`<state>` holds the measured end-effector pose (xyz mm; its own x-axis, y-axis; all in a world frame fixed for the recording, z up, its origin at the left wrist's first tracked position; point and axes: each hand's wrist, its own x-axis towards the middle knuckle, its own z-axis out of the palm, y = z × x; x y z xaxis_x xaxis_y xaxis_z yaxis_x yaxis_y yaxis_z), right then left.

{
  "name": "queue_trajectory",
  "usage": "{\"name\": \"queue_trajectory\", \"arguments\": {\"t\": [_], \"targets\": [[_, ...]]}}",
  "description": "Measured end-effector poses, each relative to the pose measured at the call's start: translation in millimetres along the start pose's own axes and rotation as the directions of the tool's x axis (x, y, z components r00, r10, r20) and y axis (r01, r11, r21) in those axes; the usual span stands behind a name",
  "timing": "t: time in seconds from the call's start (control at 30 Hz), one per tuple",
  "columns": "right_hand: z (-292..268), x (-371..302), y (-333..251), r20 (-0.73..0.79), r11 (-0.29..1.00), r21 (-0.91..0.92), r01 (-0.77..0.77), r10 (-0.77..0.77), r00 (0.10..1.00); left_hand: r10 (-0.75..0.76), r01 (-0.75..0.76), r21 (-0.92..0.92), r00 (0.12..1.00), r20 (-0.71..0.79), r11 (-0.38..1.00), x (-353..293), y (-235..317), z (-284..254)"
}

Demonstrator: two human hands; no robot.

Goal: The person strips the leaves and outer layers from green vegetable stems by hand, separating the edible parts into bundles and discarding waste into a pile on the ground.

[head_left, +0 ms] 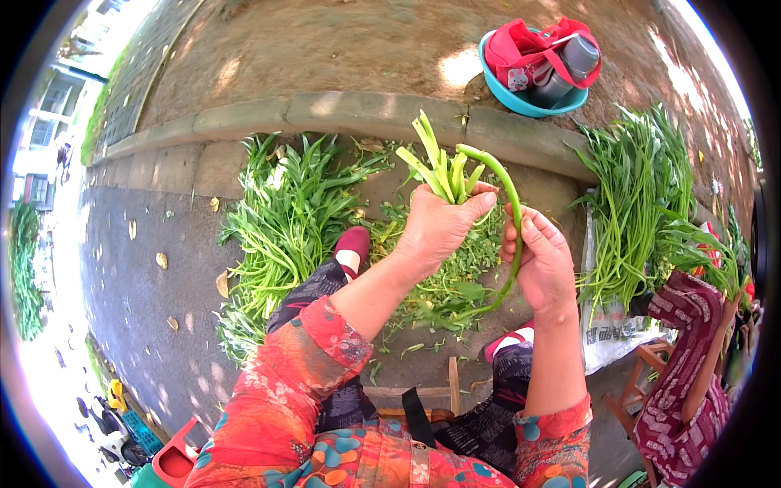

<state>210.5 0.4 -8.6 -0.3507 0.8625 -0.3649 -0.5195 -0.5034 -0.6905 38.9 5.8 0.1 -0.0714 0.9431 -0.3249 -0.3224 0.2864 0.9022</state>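
Observation:
My left hand (pixel 443 226) is closed around a bunch of pale green cut stems (pixel 443 172), which look like water spinach; their cut ends point up and away. Close beside it, my right hand (pixel 541 259) pinches a single long stem (pixel 514 199) between thumb and fingers. That stem bends in an arc, its upper end near the bunch and its lower part hanging toward the ground. Beneath my hands, loose leaves and trimmings (pixel 443 297) lie scattered between my feet. To the left spreads a large heap of long leafy stems (pixel 281 232).
Beyond a stone kerb (pixel 350 112), a blue basin (pixel 521 104) holds a red bag (pixel 521 61) and a grey flask (pixel 573 61). Another leafy pile (pixel 639 203) lies at right on a white sack (pixel 606 337). A person in patterned maroon clothing (pixel 687 366) sits at the far right.

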Motion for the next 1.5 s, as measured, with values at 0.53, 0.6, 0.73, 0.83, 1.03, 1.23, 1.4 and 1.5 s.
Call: {"name": "queue_trajectory", "arguments": {"t": [0.53, 0.6, 0.73, 0.83, 1.03, 1.23, 1.4, 1.5], "targets": [[27.9, 6.3, 27.5, -0.131, 0.953, -0.243, 0.182, -0.218, 0.967, -0.023, 0.028, -0.216, 0.999, 0.028, 0.976, 1.4, -2.1, -2.4], [31.2, 5.2, 30.2, -0.145, 0.946, -0.271, 0.179, -0.224, 0.964, -0.02, 0.025, -0.208, 0.999, 0.024, 0.978, 2.3, -2.9, -1.7], [32.6, 4.0, 31.7, -0.153, 0.925, -0.347, 0.155, -0.219, 0.964, -0.058, 0.062, -0.178, 0.998, 0.03, 0.982, 2.6, -2.8, -4.9], [23.5, 7.4, 21.5, -0.143, 0.815, -0.567, 0.119, -0.239, 0.96, -0.011, 0.016, -0.116, 0.999, 0.044, 0.993, 2.8, -4.0, -7.7], [6.9, 4.9, -3.6, -0.175, 0.743, -0.624, 0.242, -0.434, 0.884, 0.003, -0.011, 0.042, 0.983, 0.184, 0.999, 0.4, 2.8, -14.4], [6.6, -0.1, -22.2, -0.128, 0.76, -0.573, 0.307, -0.454, 0.882, -0.014, -0.024, 0.136, 0.963, 0.268, 0.99, 4.5, 7.1, -29.1], [-4.1, -7.8, -26.0, -0.057, 0.789, -0.555, 0.264, -0.352, 0.934, -0.113, 0.047, 0.219, 0.947, 0.3, 0.975, -0.3, 14.2, -31.7], [-6.7, -12.3, -27.2, -0.046, 0.832, -0.507, 0.225, -0.286, 0.957, -0.091, -0.006, 0.3, 0.947, 0.308, 0.954, -0.7, 13.9, -31.9]]}}
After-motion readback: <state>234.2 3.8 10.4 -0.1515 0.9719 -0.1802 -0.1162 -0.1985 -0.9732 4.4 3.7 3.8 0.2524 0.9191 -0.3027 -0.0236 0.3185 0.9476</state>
